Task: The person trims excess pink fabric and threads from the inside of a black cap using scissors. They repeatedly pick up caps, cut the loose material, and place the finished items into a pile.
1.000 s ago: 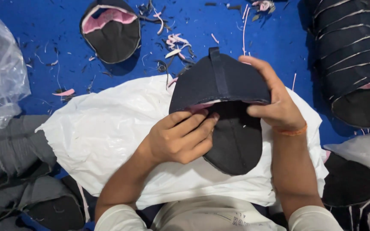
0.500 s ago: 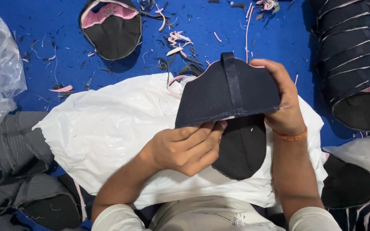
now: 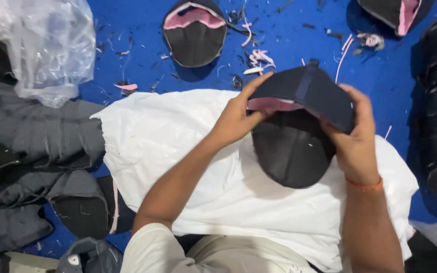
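Both hands hold a dark navy shoe upper (image 3: 304, 93) lifted above a white cloth (image 3: 178, 146) spread across the person's lap. The left hand (image 3: 236, 119) pinches its near edge, where a pink lining shows, fingers closed on the fabric. The right hand (image 3: 355, 139), an orange band at its wrist, wraps the far side, grip clamped tight on the piece. Just beneath the upper lies a rounded black mesh piece (image 3: 292, 151), resting on the cloth. Beyond, on the blue floor (image 3: 127, 30) strewn with pink and dark trimmings, sits another dark upper with pink lining (image 3: 194, 33). A clear plastic bag (image 3: 46, 45) lies to the left, above stacked grey uppers (image 3: 36, 131).
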